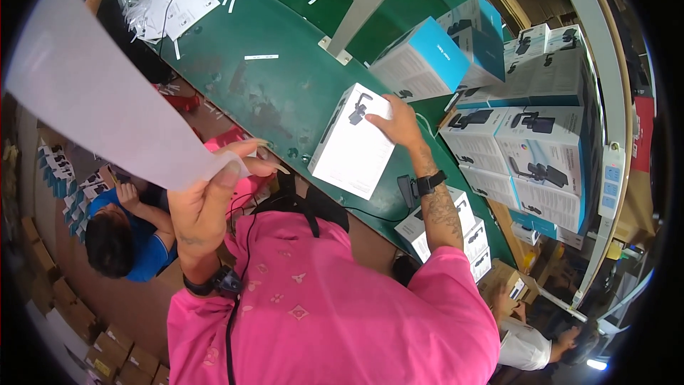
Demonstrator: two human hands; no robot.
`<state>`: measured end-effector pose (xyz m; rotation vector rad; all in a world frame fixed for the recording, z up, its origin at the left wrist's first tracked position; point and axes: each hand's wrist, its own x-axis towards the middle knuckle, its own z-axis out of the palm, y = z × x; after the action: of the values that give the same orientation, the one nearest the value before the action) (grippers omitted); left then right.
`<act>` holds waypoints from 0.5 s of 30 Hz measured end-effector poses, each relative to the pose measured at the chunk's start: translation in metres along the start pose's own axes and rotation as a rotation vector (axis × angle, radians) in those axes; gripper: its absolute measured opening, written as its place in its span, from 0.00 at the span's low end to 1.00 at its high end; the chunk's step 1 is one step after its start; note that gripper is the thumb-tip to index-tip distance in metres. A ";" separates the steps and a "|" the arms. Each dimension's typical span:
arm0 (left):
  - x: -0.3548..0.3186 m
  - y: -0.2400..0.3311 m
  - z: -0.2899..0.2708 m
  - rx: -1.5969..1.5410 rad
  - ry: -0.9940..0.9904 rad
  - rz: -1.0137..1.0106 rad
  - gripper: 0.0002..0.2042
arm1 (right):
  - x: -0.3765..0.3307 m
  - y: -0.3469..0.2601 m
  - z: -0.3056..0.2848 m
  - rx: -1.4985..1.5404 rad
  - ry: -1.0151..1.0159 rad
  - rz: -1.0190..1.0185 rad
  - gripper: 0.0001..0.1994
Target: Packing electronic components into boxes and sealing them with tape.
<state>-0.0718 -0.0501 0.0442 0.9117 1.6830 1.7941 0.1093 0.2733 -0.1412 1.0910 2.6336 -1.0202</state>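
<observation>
My left hand (210, 210) is raised at the left, thumb and fingers pinched on the lower end of a large white sheet (107, 93). The sheet rises toward the upper left corner, close to the camera; whether it is paper or film I cannot tell. A white product box (353, 153) with a picture of a black device stands at the green table's near edge. Over its right side lies my right hand (399, 125), thumb on the printed face and fingers around the far side, partly hidden.
White boxes with blue sides (420, 60) stand beyond my right hand, and stacked boxes (538, 150) fill the right. A metal post (370, 7) rises from the green table (249, 93). Paper strips and bags (182, 11) lie at far left. Co-workers (125, 232) are nearby.
</observation>
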 end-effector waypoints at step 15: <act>0.002 -0.006 -0.007 0.066 -0.003 0.055 0.15 | -0.008 -0.023 0.041 -0.385 0.219 0.045 0.43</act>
<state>-0.0794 -0.0526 0.0381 0.9980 1.7394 1.7811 0.0941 0.2315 -0.1571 1.2148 2.7909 -0.3738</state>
